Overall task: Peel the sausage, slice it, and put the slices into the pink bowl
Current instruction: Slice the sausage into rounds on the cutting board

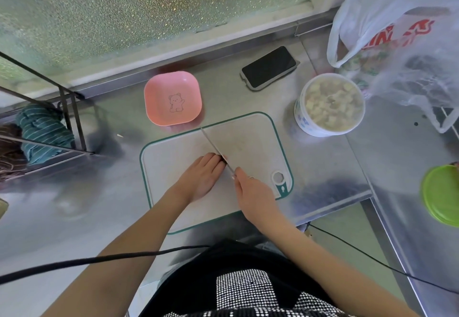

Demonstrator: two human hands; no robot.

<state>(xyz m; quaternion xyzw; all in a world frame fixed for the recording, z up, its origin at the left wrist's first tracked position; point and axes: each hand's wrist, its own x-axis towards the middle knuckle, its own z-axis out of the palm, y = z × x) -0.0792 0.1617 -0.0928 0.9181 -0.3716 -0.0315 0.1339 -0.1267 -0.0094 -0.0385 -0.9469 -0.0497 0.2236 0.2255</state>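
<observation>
My left hand (202,176) lies palm down on the white cutting board (250,142), its fingers curled over the sausage, which is almost fully hidden; only a dark bit shows at the fingertips. My right hand (253,193) grips the handle of a knife (211,142). The blade runs up and left, pressed right against my left fingertips. The pink bowl (172,98) with a bear drawing stands empty just beyond the board's far left corner.
A black phone (269,67) lies behind the board. A white tub of pale food chunks (329,104) stands at the right, plastic bags (397,30) behind it. A green lid (440,193) is at far right, a metal rack with a striped cloth (43,130) at left.
</observation>
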